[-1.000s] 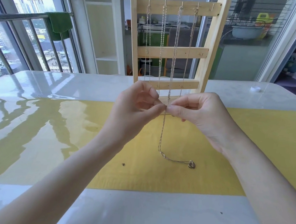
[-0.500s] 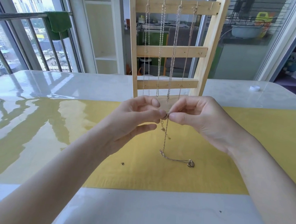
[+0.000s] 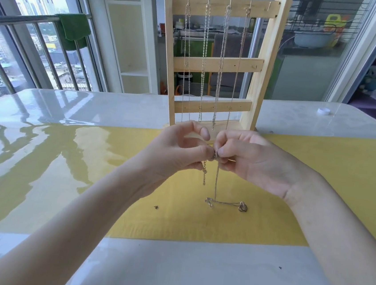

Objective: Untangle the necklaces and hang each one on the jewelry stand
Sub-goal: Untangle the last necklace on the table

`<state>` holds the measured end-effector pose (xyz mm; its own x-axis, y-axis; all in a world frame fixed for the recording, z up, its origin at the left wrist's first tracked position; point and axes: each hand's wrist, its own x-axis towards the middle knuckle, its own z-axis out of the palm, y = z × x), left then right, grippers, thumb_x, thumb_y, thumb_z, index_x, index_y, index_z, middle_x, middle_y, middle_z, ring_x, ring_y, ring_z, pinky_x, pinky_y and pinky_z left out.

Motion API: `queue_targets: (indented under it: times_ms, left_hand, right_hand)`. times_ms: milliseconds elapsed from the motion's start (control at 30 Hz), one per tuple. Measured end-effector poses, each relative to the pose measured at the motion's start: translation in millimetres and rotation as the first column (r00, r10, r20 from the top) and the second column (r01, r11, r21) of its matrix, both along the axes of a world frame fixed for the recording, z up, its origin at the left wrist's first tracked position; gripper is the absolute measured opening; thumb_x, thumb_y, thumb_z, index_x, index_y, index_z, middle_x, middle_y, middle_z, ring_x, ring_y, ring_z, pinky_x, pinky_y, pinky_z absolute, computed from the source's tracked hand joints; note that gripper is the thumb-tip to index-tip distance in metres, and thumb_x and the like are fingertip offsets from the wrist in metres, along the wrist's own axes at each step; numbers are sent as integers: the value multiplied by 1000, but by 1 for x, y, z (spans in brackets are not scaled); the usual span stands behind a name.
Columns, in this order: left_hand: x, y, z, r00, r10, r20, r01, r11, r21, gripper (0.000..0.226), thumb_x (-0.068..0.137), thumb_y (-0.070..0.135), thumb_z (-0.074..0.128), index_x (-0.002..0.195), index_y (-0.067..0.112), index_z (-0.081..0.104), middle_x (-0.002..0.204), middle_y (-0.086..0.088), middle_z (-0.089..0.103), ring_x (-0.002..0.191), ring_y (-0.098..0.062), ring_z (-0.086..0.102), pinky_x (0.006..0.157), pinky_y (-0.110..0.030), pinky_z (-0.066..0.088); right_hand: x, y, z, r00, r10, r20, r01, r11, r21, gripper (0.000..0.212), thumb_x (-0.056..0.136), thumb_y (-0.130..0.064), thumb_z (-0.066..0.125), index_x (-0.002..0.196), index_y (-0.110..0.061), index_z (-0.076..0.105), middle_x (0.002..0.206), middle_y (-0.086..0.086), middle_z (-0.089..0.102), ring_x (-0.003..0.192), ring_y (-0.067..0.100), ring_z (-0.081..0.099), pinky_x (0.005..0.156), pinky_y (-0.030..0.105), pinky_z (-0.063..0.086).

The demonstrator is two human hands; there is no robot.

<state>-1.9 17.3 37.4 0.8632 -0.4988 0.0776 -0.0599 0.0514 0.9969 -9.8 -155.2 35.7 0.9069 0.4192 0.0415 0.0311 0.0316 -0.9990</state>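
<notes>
Both the left hand (image 3: 177, 150) and right hand (image 3: 245, 157) pinch, seemingly, the clasp of the necklace (image 3: 216, 180), which hangs straight below them.

A glossy white table (image 3: 46, 113) carries everything, its surface mirroring the window bars at the left. A broad yellow mat (image 3: 317, 179) lies flat across its middle, running from the left edge to the right. At the mat's far edge stands 1 wooden jewelry stand (image 3: 216, 64), upright on the table. On the mat, the lower end of 1 necklace chain (image 3: 209, 201) lies in a small heap, with its heart pendant (image 3: 243, 207) resting just to the right. 1 dark speck (image 3: 156, 207) sits on the mat to the left. 1 small white cap (image 3: 323, 111) lies on the table's far right, well apart from the stand
</notes>
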Motion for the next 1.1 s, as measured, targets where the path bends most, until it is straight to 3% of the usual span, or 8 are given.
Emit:
queue_targets:
  times_ms: [233, 333, 433, 633, 767, 933, 1033, 1100]
  left_hand:
    - [-1, -2, 0, 994, 78, -80, -86, 991, -106, 22, 87, -5, 58, 87, 13, 47, 69, -1, 61, 66, -11, 58, 59, -18, 50]
    - [1, -1, -2, 983, 167, 74, -162, 984, -71, 23, 87, -4, 60, 88, 13, 44, 68, 1, 64, 74, -16, 60, 62, -20, 48]
    - [0, -3, -3, 943, 213, 255, -223, 975, 8, 25, 87, -6, 58, 87, 13, 41, 63, 6, 61, 64, -13, 54, 60, -21, 45]
    - [0, -5, -14, 775, 182, 605, -337, 929, 152, 31, 77, 8, 62, 85, 23, 35, 69, 3, 58, 60, -16, 43, 59, -34, 43]
    - [0, -7, -14, 795, 166, 583, -290, 949, 125, 23, 77, 10, 57, 85, 18, 36, 70, -1, 54, 61, -22, 44, 59, -33, 43]
    - [3, -3, -12, 824, 132, 552, -223, 969, 102, 13, 77, 6, 53, 80, 15, 43, 69, 2, 51, 62, -10, 47, 59, -39, 45]
    - [3, -3, -10, 798, 133, 588, -231, 968, 95, 14, 76, 4, 52, 80, 15, 45, 70, 3, 49, 63, -10, 45, 58, -28, 43]
    - [3, -3, -10, 806, 151, 572, -234, 970, 73, 13, 76, 4, 53, 80, 15, 45, 70, 4, 49, 64, -11, 45, 58, -34, 44]
  right_hand:
    - [-1, 1, 3, 977, -149, 156, 161, 984, -70, 10, 81, -4, 68, 73, -5, 62, 63, 1, 54, 61, 12, 44, 58, 19, 40]
    - [-1, 1, 3, 973, -175, 151, 182, 983, -31, 3, 82, -3, 66, 80, -4, 65, 68, 3, 63, 61, 12, 50, 60, 19, 45]
    - [-1, 2, 4, 973, -188, 131, 191, 981, -11, 7, 79, 0, 68, 83, -5, 63, 68, 2, 67, 58, 7, 58, 62, 19, 47]
    - [-1, 4, 3, 973, -216, 77, 218, 976, -18, 16, 77, 4, 68, 80, -8, 58, 65, 1, 62, 55, 6, 55, 65, 22, 45]
    - [-1, 4, 2, 988, -157, -14, 158, 984, 82, 20, 78, 8, 63, 78, -10, 54, 66, 0, 58, 59, 9, 54, 66, 19, 47]
    - [0, 3, 3, 991, -82, -110, 103, 973, 206, 22, 66, -1, 65, 77, -12, 50, 68, -1, 57, 61, 6, 58, 62, 16, 50]
    - [-1, 2, 3, 988, -60, -145, 91, 972, 215, 23, 66, -1, 65, 79, -13, 50, 68, 1, 58, 60, 8, 57, 61, 17, 51]
    - [-1, 2, 3, 984, -36, -173, 71, 977, 202, 24, 66, -3, 65, 81, -13, 49, 66, 2, 59, 59, 11, 54, 58, 18, 50]
